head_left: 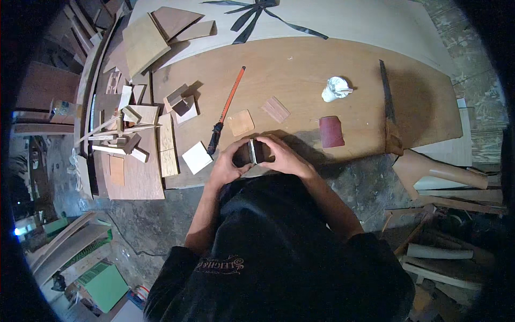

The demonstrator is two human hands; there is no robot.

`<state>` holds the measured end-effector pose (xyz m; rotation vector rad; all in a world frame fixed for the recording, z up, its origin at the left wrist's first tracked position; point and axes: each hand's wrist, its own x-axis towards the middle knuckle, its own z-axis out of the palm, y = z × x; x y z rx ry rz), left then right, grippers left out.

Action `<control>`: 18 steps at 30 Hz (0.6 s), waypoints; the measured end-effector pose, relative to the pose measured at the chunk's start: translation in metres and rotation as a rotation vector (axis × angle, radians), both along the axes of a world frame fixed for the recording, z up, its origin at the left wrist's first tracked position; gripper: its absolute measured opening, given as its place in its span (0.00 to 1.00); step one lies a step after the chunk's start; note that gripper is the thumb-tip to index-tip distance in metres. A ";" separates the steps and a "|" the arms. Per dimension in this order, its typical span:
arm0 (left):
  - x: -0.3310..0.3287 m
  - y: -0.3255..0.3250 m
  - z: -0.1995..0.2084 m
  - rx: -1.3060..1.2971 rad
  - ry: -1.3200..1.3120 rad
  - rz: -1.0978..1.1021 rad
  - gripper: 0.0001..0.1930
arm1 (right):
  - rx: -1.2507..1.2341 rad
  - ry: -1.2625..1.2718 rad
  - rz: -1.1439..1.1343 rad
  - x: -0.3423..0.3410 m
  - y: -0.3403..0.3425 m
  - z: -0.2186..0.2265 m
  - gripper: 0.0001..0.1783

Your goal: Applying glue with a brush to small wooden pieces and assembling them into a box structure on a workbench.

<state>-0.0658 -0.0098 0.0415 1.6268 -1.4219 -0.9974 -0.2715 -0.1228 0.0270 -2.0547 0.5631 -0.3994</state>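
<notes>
At the near edge of the wooden table, my left hand (229,164) and my right hand (285,156) grip a small dark brown piece (259,152) with a pale upright edge from both sides. Its exact kind is hard to make out, since fingers cover much of it. Just left of my left hand lie a white square (197,158) and a hacksaw-like tool (215,135) with a black handle and an orange blade. Beyond my hands rest a tan wooden square (241,123) and a striped brown wood piece (276,109). Red sandpaper (331,132) lies to the right.
A white cup-like container (333,90) stands farther back. On the right, a handsaw (388,102) lies across the table (311,64). Wood offcuts (126,134) crowd the left side, with larger boards (144,45) behind. Black strips (257,11) lie at the far edge.
</notes>
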 end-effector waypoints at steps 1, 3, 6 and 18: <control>0.000 -0.001 0.001 0.000 0.001 0.001 0.37 | 0.006 -0.005 0.004 0.000 0.000 0.000 0.42; 0.000 -0.002 0.002 -0.022 -0.003 -0.017 0.37 | 0.012 -0.010 0.008 0.000 -0.001 -0.001 0.43; -0.001 -0.002 0.007 -0.005 -0.028 -0.016 0.36 | -0.003 -0.014 0.010 0.000 -0.001 -0.003 0.43; -0.003 -0.006 0.010 -0.096 -0.118 -0.078 0.37 | -0.003 0.001 0.004 -0.007 -0.003 0.002 0.42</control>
